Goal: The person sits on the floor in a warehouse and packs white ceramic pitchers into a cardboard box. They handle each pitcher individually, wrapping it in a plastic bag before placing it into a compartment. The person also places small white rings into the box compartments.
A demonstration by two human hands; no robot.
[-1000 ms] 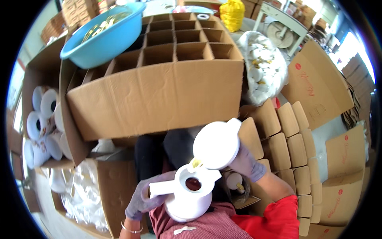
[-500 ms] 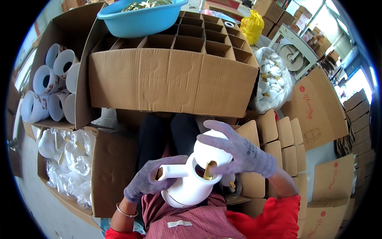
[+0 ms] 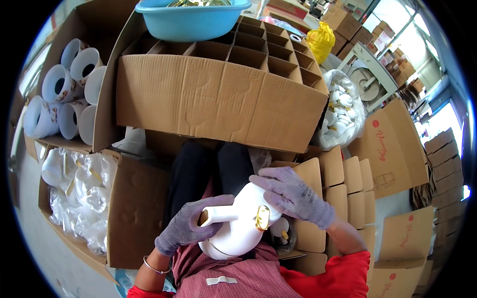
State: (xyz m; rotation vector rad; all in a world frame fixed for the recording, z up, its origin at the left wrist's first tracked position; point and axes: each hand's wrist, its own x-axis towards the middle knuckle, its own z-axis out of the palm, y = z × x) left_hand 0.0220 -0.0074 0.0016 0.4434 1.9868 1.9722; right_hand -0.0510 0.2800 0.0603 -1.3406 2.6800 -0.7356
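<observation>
A white thermos jug (image 3: 231, 241) lies tilted over my lap. My left hand (image 3: 189, 226), in a grey glove, is closed around its handle (image 3: 222, 214). On the jug's mouth sits a white rounded lid (image 3: 248, 198) with a shiny gold push button (image 3: 262, 217). My right hand (image 3: 297, 199), also gloved, has its fingers curved over the far right side of this lid. The opening of the jug is hidden under the lid. Beside the jug, below my right hand, a white lid with a gold part (image 3: 280, 228) shows in clear plastic.
In front stands a divided carton (image 3: 218, 99) bearing a blue basin (image 3: 194, 22). Printed white cylinders (image 3: 58, 84) fill a box at left. Below it, another box holds plastic-wrapped white parts (image 3: 84, 193). At right are a bag of white lids (image 3: 342, 111) and upright cardboard flaps (image 3: 338, 198).
The lid, held raised and tipped over the jug's open mouth earlier, now sits on it and covers the opening. My right hand has come down slightly with it. My left hand keeps the handle.
</observation>
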